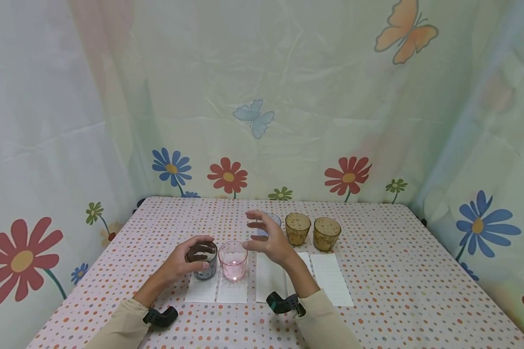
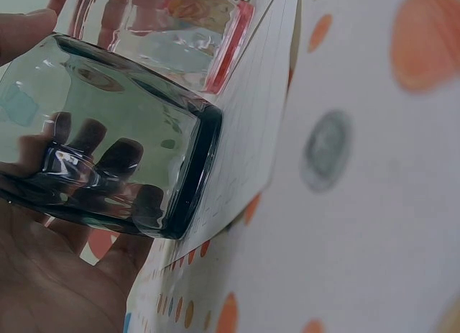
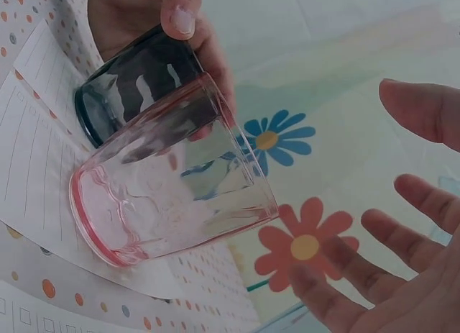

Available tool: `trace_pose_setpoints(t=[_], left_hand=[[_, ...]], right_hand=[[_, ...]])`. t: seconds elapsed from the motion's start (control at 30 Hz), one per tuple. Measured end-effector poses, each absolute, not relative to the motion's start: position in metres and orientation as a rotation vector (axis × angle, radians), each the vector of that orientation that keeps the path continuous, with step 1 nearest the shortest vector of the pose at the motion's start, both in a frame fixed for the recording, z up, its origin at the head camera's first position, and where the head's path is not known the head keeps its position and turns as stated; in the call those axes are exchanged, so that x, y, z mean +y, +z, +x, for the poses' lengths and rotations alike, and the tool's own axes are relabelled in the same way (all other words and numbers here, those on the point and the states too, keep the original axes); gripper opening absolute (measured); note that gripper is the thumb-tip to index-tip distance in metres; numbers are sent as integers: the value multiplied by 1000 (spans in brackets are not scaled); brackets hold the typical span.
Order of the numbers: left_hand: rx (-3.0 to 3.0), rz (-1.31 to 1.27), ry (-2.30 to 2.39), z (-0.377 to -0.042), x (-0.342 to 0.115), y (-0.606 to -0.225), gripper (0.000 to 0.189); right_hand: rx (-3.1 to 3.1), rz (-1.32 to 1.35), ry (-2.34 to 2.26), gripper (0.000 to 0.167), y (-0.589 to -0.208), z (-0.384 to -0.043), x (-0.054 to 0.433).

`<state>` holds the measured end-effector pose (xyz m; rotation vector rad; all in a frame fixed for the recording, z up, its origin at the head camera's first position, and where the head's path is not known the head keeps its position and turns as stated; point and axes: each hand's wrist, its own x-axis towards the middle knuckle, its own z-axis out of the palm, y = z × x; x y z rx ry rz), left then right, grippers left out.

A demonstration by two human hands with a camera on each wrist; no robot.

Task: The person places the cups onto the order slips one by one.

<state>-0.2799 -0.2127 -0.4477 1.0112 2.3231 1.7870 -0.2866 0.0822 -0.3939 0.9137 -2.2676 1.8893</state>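
Note:
My left hand (image 1: 180,261) curves round a dark grey-blue drinking glass (image 1: 207,269), thumb near its rim and fingers on its far side, seen through the wall in the left wrist view. The glass stands upright on a white lined sheet (image 1: 201,292). Right beside it, a clear pink glass (image 1: 233,271) stands upright on another lined sheet (image 1: 232,294). To the right of the pink glass is my right hand (image 1: 270,242), fingers spread and holding nothing. In the right wrist view those fingers (image 3: 420,236) are apart from the pink glass.
Behind the right hand, a pale blue glass (image 1: 276,220) is partly hidden. Two amber glasses, one in the middle (image 1: 298,230) and one farther right (image 1: 326,235), stand beside it. More lined sheets (image 1: 332,283) lie on the dotted tablecloth (image 1: 388,291). A floral curtain (image 1: 288,160) encloses the table.

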Motion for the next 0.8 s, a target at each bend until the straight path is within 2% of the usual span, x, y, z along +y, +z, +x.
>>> trace_pose_setpoints(t=[0.43,0.8], left_hand=[[2311,1008,1789,-279,-213,-448,60],[2326,1001,1787,-279,-212,-447,57]], right_hand=[[-2101,738,1874,70,-397,-290,85],[-2115,702,1782,69,-399,-291,89]])
